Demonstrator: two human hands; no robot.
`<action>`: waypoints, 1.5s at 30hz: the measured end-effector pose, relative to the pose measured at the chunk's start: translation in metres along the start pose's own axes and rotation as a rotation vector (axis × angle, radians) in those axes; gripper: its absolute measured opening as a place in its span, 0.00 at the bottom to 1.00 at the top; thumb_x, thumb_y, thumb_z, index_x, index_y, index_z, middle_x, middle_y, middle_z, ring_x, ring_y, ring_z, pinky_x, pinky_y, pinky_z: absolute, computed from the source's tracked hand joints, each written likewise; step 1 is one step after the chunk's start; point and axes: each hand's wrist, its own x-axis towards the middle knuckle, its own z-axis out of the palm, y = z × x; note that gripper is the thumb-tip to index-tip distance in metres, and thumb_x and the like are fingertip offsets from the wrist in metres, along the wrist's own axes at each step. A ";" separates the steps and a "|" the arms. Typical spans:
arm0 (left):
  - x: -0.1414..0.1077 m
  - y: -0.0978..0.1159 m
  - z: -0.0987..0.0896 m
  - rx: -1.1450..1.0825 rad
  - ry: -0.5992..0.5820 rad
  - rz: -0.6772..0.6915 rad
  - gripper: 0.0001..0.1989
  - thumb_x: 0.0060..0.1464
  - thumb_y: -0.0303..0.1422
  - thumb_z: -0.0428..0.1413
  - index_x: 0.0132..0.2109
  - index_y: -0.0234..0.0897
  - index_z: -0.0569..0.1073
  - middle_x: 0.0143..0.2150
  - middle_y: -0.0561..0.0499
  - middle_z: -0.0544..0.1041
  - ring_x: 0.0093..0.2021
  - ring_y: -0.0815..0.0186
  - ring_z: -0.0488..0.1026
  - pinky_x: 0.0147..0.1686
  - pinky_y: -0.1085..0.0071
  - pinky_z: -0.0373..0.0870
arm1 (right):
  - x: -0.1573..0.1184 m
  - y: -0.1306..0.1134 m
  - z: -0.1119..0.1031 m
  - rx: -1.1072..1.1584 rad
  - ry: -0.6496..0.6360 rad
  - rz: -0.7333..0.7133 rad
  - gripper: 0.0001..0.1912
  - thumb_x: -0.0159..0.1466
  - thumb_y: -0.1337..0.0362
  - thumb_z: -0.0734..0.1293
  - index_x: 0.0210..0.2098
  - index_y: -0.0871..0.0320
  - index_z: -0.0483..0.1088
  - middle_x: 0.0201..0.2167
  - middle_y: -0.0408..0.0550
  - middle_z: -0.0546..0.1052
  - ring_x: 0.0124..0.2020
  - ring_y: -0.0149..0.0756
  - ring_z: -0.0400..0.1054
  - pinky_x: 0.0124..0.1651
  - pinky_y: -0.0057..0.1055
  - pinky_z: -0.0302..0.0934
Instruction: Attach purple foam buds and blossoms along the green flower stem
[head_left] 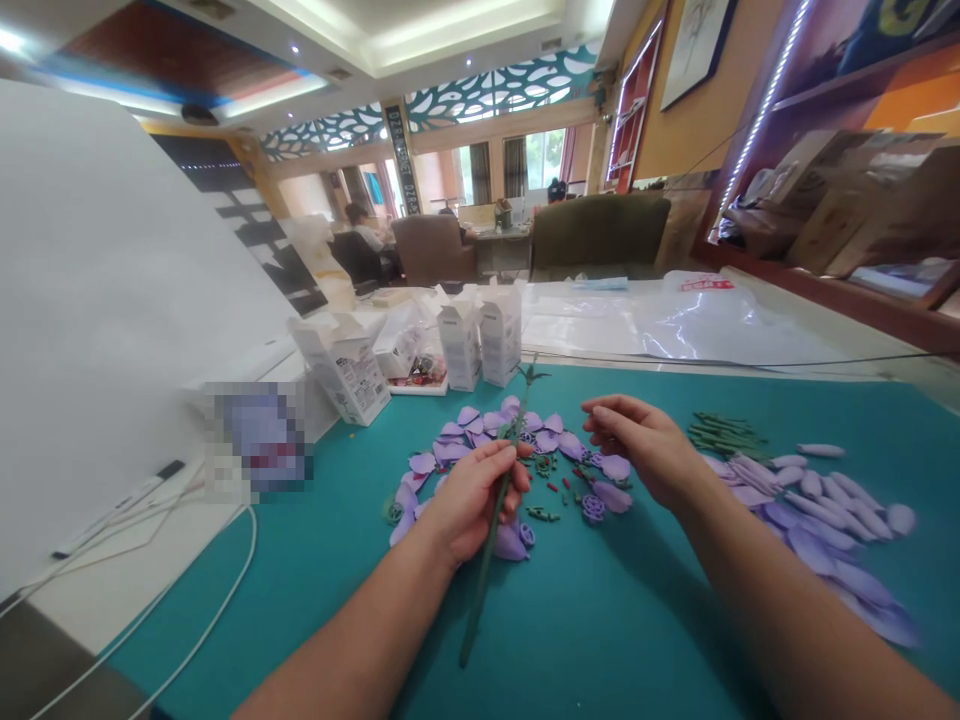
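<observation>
A long green stem (486, 560) slants upward through my left hand (480, 495), whose fingers are wrapped round it near the middle. Thin green leaf-like points spread at its upper end. My right hand (630, 435) is raised to the right of the stem, apart from it, with thumb and fingertips close together; whether something small is between them is too unclear to tell. Purple petals (450, 452) lie in a rough ring around and behind my left hand. Small green pieces (544, 514) and red bits lie within the ring, and a purple openwork round piece (593, 508) sits at its right.
More purple petals (814, 550) and thin green pieces (724, 433) lie on the green mat (315, 600) at right. White boxes (500, 330) stand behind. Clear plastic sheeting (585, 322) covers the back. A white cable (244, 565) runs at left. People sit far off.
</observation>
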 end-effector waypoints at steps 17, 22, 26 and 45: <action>0.003 0.003 -0.004 -0.014 0.039 0.005 0.15 0.50 0.34 0.59 0.45 0.35 0.68 0.23 0.56 0.69 0.16 0.77 0.59 0.15 0.80 0.50 | 0.005 0.021 -0.002 -1.107 -0.300 -0.216 0.09 0.56 0.69 0.63 0.29 0.52 0.75 0.30 0.43 0.80 0.33 0.37 0.71 0.33 0.29 0.56; 0.003 0.000 -0.002 -0.009 0.027 -0.012 0.12 0.52 0.33 0.57 0.44 0.35 0.69 0.23 0.56 0.69 0.15 0.77 0.60 0.15 0.80 0.50 | -0.012 0.021 0.018 -1.418 -0.409 -0.190 0.09 0.59 0.68 0.63 0.29 0.55 0.76 0.33 0.49 0.78 0.35 0.38 0.71 0.31 0.29 0.52; 0.003 -0.003 -0.001 -0.001 0.003 -0.009 0.13 0.52 0.34 0.58 0.43 0.35 0.69 0.23 0.57 0.70 0.15 0.76 0.60 0.15 0.79 0.51 | -0.021 0.024 0.028 -1.514 -0.363 -0.216 0.08 0.61 0.63 0.64 0.31 0.58 0.76 0.37 0.55 0.77 0.41 0.45 0.70 0.33 0.31 0.54; 0.002 -0.008 0.000 -0.003 -0.037 -0.016 0.11 0.53 0.34 0.57 0.43 0.35 0.69 0.23 0.56 0.71 0.15 0.76 0.61 0.15 0.80 0.54 | -0.011 0.023 0.026 -0.619 -0.229 -0.195 0.03 0.53 0.64 0.66 0.24 0.54 0.66 0.21 0.39 0.71 0.24 0.33 0.64 0.28 0.29 0.55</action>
